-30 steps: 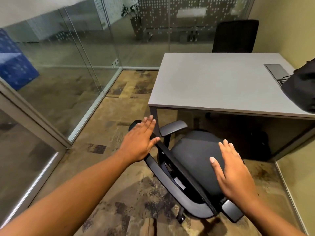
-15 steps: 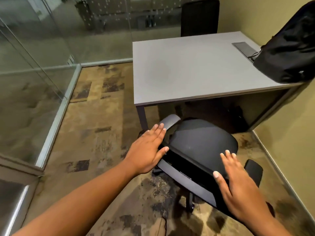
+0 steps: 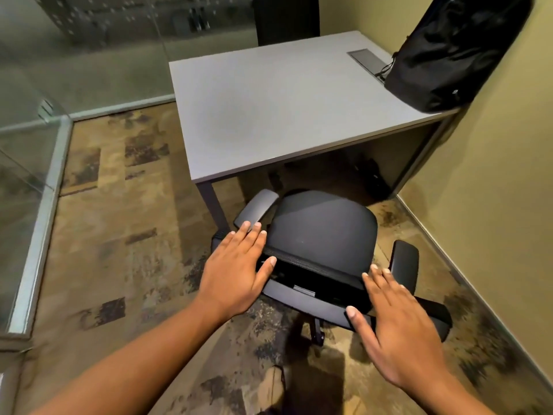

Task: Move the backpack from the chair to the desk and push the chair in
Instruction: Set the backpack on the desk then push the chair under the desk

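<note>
The black backpack (image 3: 449,52) stands on the right end of the grey desk (image 3: 284,109), leaning against the wall. A dark office chair (image 3: 321,235) stands in front of the desk, its seat facing the desk's opening and its front edge at the desk's front edge. My left hand (image 3: 239,271) lies flat with fingers spread on the left end of the chair's backrest top. My right hand (image 3: 398,327) rests flat on the right end of the backrest. Neither hand curls around anything.
A glass partition (image 3: 36,163) with a metal floor rail runs along the left. A yellow wall (image 3: 493,190) closes the right side. Another black chair (image 3: 285,19) stands behind the desk. A grey cable hatch (image 3: 366,56) is set into the desktop. Patterned carpet covers the floor.
The view has swung and come nearer the desk. The chair has turned square to the desk's opening. Both hands stay flat on the backrest.
</note>
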`<action>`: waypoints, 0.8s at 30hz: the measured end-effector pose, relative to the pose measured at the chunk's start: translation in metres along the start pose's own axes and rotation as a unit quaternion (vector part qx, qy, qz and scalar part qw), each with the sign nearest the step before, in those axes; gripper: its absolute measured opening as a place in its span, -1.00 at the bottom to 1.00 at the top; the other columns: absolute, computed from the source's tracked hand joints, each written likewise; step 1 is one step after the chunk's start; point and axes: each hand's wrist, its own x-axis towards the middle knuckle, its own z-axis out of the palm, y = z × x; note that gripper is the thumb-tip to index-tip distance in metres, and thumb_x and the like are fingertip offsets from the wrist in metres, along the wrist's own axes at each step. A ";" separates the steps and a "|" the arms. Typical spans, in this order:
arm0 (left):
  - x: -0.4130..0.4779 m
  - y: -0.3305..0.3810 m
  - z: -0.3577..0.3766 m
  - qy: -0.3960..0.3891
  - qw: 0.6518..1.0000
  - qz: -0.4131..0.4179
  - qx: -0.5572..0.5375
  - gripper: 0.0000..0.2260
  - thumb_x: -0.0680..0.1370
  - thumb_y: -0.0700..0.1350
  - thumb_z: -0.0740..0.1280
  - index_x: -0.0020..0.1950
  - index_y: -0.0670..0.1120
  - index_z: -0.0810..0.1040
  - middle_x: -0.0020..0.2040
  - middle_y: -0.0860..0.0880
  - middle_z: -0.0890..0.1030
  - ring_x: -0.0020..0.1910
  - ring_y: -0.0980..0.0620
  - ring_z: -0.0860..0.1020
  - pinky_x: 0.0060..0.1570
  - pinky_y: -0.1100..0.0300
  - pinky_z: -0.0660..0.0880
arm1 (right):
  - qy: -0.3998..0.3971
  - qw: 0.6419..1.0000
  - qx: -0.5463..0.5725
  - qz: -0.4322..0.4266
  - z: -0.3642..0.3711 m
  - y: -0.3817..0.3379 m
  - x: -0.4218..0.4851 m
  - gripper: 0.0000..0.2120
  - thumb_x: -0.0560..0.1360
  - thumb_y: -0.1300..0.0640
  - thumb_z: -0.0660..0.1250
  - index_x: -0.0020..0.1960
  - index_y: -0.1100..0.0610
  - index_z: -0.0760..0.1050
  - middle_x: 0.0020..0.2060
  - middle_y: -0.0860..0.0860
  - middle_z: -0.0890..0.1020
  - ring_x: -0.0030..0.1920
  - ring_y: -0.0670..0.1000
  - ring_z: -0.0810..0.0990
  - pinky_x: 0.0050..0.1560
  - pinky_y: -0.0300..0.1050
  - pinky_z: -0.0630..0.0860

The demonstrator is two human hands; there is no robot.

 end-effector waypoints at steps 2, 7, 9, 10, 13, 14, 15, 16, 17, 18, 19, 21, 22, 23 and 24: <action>0.000 0.009 0.003 0.006 1.000 -0.011 -0.004 -0.36 0.60 0.26 -0.22 0.54 -0.05 0.21 0.55 -0.01 0.20 0.55 0.07 0.02 0.51 0.09 -0.02 | 0.010 1.000 -0.006 -0.002 -0.003 0.008 0.002 -0.21 0.47 -0.44 -0.31 0.56 -0.05 0.01 0.56 -0.14 0.04 0.55 -0.15 -0.06 0.53 -0.15 -0.04; -0.001 0.035 0.005 0.018 0.999 -0.032 -0.011 -0.35 0.60 0.27 -0.23 0.53 -0.05 0.24 0.54 -0.01 0.23 0.54 0.08 0.03 0.48 0.13 -0.02 | 0.023 0.999 -0.029 -0.020 -0.010 0.035 0.008 -0.25 0.51 -0.42 -0.22 0.53 -0.02 0.19 0.52 -0.11 0.25 0.52 -0.14 0.11 0.47 -0.15 0.07; -0.002 0.048 0.006 0.022 0.999 -0.046 -0.015 -0.35 0.60 0.28 -0.23 0.53 -0.05 0.22 0.54 -0.01 0.22 0.54 0.08 0.03 0.49 0.13 -0.02 | 0.023 0.999 -0.039 -0.030 -0.013 0.049 0.011 -0.27 0.52 -0.40 -0.20 0.51 -0.02 0.23 0.50 -0.10 0.30 0.51 -0.12 0.17 0.46 -0.13 0.10; -0.001 0.054 0.007 0.023 0.998 -0.054 -0.016 -0.34 0.59 0.29 -0.24 0.54 -0.05 0.20 0.55 -0.01 0.21 0.54 0.08 0.02 0.49 0.14 -0.03 | 0.025 0.998 -0.045 -0.034 -0.015 0.055 0.013 -0.27 0.52 -0.39 -0.19 0.50 -0.01 0.25 0.48 -0.09 0.34 0.51 -0.10 0.21 0.46 -0.12 0.13; 0.001 0.070 0.011 0.026 0.997 -0.076 -0.018 -0.31 0.58 0.30 -0.27 0.55 -0.06 0.16 0.56 -0.01 0.17 0.55 0.09 -0.02 0.49 0.16 -0.08 | 0.041 0.997 -0.055 -0.034 -0.020 0.069 0.021 -0.32 0.55 -0.31 -0.14 0.44 0.05 0.36 0.41 -0.02 0.46 0.47 -0.01 0.32 0.44 -0.04 0.24; 0.003 0.076 0.013 0.027 0.996 -0.083 -0.019 -0.31 0.57 0.30 -0.27 0.55 -0.06 0.16 0.56 -0.01 0.17 0.55 0.09 -0.03 0.49 0.16 -0.09 | 0.048 0.997 -0.058 -0.029 -0.020 0.074 0.023 -0.34 0.56 -0.28 -0.12 0.43 0.08 0.38 0.39 0.00 0.48 0.47 0.02 0.33 0.44 -0.01 0.25; 0.005 0.082 0.014 0.030 0.995 -0.090 -0.021 -0.31 0.57 0.30 -0.28 0.55 -0.06 0.16 0.56 -0.02 0.17 0.55 0.09 -0.03 0.49 0.16 -0.08 | 0.055 0.997 -0.058 -0.021 -0.020 0.079 0.025 -0.36 0.56 -0.25 -0.10 0.41 0.10 0.40 0.38 0.03 0.50 0.47 0.05 0.34 0.44 0.01 0.26; 0.007 0.087 0.015 0.033 0.994 -0.097 -0.023 -0.31 0.58 0.30 -0.27 0.55 -0.06 0.16 0.56 -0.02 0.18 0.55 0.09 -0.02 0.49 0.15 -0.07 | 0.060 0.996 -0.057 -0.014 -0.021 0.084 0.028 -0.37 0.56 -0.22 -0.09 0.41 0.12 0.41 0.37 0.05 0.51 0.46 0.07 0.34 0.45 0.04 0.26; 0.010 0.091 0.016 0.038 0.994 -0.103 -0.025 -0.31 0.58 0.29 -0.27 0.54 -0.07 0.17 0.56 -0.02 0.18 0.55 0.09 -0.01 0.49 0.15 -0.06 | 0.064 0.996 -0.053 -0.008 -0.021 0.088 0.031 -0.38 0.56 -0.19 -0.09 0.39 0.14 0.42 0.35 0.06 0.52 0.45 0.09 0.36 0.45 0.06 0.26; 0.013 0.096 0.017 0.043 0.993 -0.111 -0.025 -0.32 0.58 0.29 -0.26 0.54 -0.07 0.18 0.56 -0.02 0.19 0.55 0.08 -0.01 0.49 0.14 -0.05 | 0.068 0.996 -0.048 -0.010 -0.022 0.093 0.035 -0.39 0.56 -0.17 -0.09 0.38 0.15 0.44 0.33 0.08 0.54 0.43 0.10 0.39 0.45 0.07 0.28; 0.016 0.100 0.018 0.047 0.991 -0.120 -0.025 -0.32 0.59 0.29 -0.25 0.54 -0.07 0.18 0.56 -0.02 0.19 0.55 0.08 0.00 0.49 0.15 -0.05 | 0.072 0.996 -0.042 -0.016 -0.023 0.098 0.040 -0.41 0.55 -0.14 -0.07 0.36 0.16 0.46 0.29 0.09 0.57 0.39 0.11 0.43 0.43 0.09 0.31; 0.025 0.107 0.021 0.055 0.989 -0.132 -0.023 -0.34 0.60 0.28 -0.22 0.54 -0.08 0.19 0.55 -0.03 0.21 0.55 0.08 0.01 0.49 0.15 -0.05 | 0.081 0.996 -0.030 -0.032 -0.028 0.107 0.052 -0.43 0.53 -0.12 -0.04 0.32 0.17 0.50 0.24 0.11 0.61 0.33 0.12 0.50 0.39 0.10 0.35; 0.029 0.109 0.022 0.057 0.989 -0.135 -0.021 -0.34 0.60 0.27 -0.21 0.54 -0.08 0.20 0.55 -0.03 0.22 0.55 0.07 0.03 0.48 0.15 -0.04 | 0.083 0.995 -0.028 -0.038 -0.030 0.111 0.059 -0.43 0.52 -0.11 -0.02 0.31 0.17 0.50 0.23 0.11 0.62 0.32 0.12 0.51 0.38 0.09 0.36; 0.033 0.112 0.022 0.058 0.989 -0.137 -0.021 -0.35 0.60 0.27 -0.20 0.53 -0.09 0.21 0.54 -0.04 0.23 0.54 0.06 0.04 0.48 0.14 -0.03 | 0.083 0.995 -0.031 -0.043 -0.033 0.116 0.065 -0.43 0.52 -0.11 -0.02 0.31 0.17 0.51 0.23 0.11 0.61 0.32 0.12 0.51 0.39 0.09 0.36; 0.038 0.115 0.023 0.059 0.988 -0.139 -0.020 -0.35 0.60 0.27 -0.20 0.53 -0.09 0.22 0.54 -0.04 0.24 0.54 0.06 0.04 0.48 0.14 -0.02 | 0.082 0.995 -0.036 -0.048 -0.035 0.120 0.071 -0.43 0.52 -0.11 -0.02 0.31 0.17 0.50 0.24 0.10 0.61 0.33 0.11 0.50 0.39 0.08 0.35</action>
